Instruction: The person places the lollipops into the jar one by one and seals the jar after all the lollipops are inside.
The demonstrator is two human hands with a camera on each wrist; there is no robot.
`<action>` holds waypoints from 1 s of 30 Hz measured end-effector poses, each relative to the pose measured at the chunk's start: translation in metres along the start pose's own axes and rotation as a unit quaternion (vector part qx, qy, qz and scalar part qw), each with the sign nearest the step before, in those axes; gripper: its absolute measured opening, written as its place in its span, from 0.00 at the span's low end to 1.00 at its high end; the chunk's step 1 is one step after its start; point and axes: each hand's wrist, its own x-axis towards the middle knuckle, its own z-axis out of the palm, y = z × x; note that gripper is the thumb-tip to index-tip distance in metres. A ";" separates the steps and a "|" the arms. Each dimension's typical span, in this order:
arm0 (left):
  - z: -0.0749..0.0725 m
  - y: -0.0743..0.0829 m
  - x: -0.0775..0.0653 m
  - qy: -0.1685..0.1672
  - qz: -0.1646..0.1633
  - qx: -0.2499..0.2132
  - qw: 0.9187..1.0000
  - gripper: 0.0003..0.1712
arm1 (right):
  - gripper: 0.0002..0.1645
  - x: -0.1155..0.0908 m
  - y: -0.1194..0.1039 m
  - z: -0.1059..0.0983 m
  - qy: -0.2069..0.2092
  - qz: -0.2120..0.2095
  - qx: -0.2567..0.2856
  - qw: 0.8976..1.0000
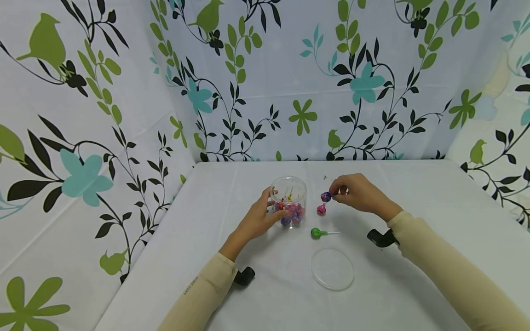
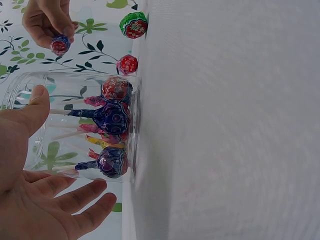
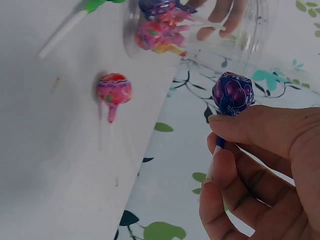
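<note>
In the head view my left hand (image 1: 258, 218) holds a clear round jar (image 1: 305, 195) by its side, thumb on the near side and fingers behind. Through its wall show several lollipops (image 2: 112, 117), heads down and sticks up, in blue-purple, pink and yellow wrappers. The jar has no lid on it. My right hand (image 1: 359, 195), to the right of the jar, pinches a blue-purple wrapped lollipop (image 3: 233, 93) just below its head, raised off the table. Below it a pink lollipop (image 3: 114, 90) lies on the table beside the jar.
A green lollipop (image 1: 316, 233) lies nearer to me, its white stick pointing right. In front of it is a clear round lid (image 1: 315, 279), flat on the white table (image 1: 265, 294). Patterned cloth (image 1: 265, 101) hangs behind and at both sides.
</note>
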 end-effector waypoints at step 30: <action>-0.001 0.002 -0.001 -0.003 -0.007 -0.008 1.000 0.52 | 0.07 0.040 -0.059 -0.005 0.017 -0.076 -0.007 0.997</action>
